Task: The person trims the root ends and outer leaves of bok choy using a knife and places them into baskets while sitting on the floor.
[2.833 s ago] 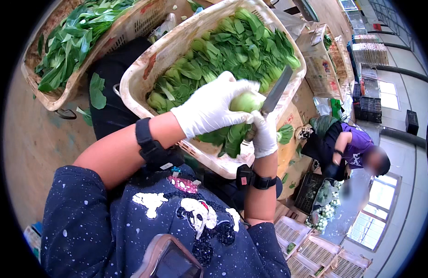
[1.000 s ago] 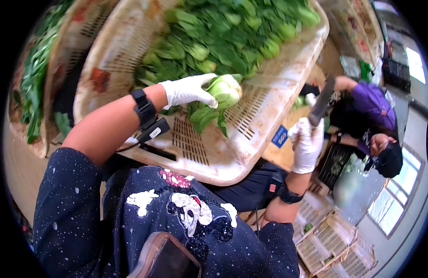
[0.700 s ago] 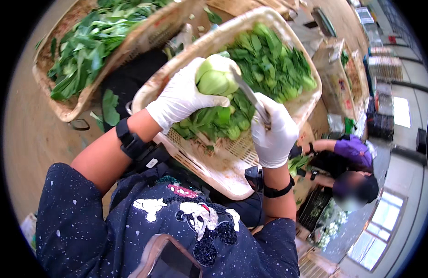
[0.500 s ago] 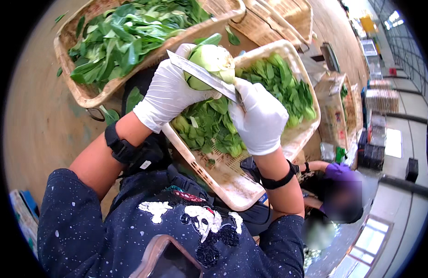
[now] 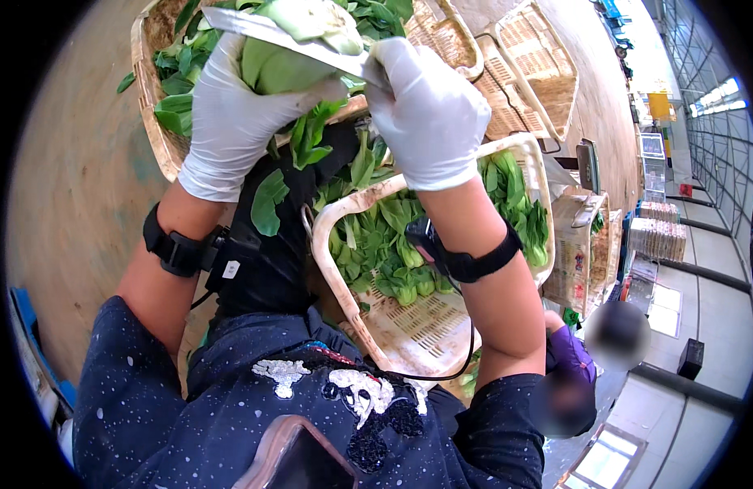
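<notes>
Head view: leafy heads (image 5: 397,253) in nearer crate (image 5: 413,330), leaves (image 5: 177,114) in farther crate (image 5: 166,147).

The view is from the wearer's head, through the left of two side-by-side fisheye lenses, pitched steeply down and forward over the shirt (image 5: 165,407). Both the left hand (image 5: 246,122) and right hand (image 5: 429,110) are close to the lens and loom large towards the top. The crate (image 5: 429,326) is a little farther off, seen from above into its open top, one corner pointing at the wearer; the right forearm (image 5: 499,314) crosses before it. Beyond its right edge, the lens reaches across the hall to a distant, leaning wall (image 5: 719,318); leftward it takes in floor (image 5: 83,179). Black corners frame the bowed rim.
</notes>
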